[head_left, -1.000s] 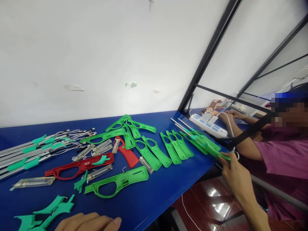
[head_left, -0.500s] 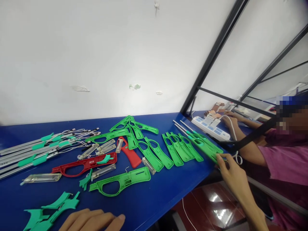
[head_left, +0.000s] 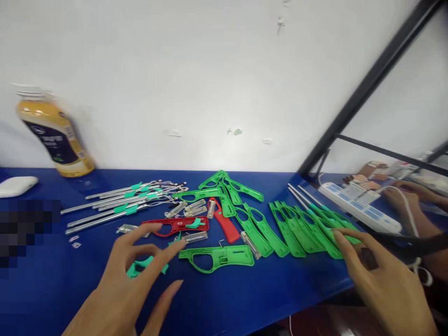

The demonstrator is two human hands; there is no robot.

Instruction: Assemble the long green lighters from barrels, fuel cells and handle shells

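My left hand is held over the near left part of the blue table, fingers apart and holding nothing. Its fingertips are nearest to a red handle shell, teal trigger pieces and a green half shell. On the right, my right hand has its thumb and forefinger pinched at the handle end of a green lighter with a metal rod. That lighter lies beside another rodded one. More green half shells lie left of it. A red handle and clear tanks lie mid-table.
Metal rods with wires lie at the left. Behind them stands a yellow bottle, with a white case near it. A white power strip and black frame are at the right, where another person's arms show.
The view has swung left, bringing in the bottle and white case. My left hand has risen into view with its fingers spread. My right hand stays at the rodded green lighters.
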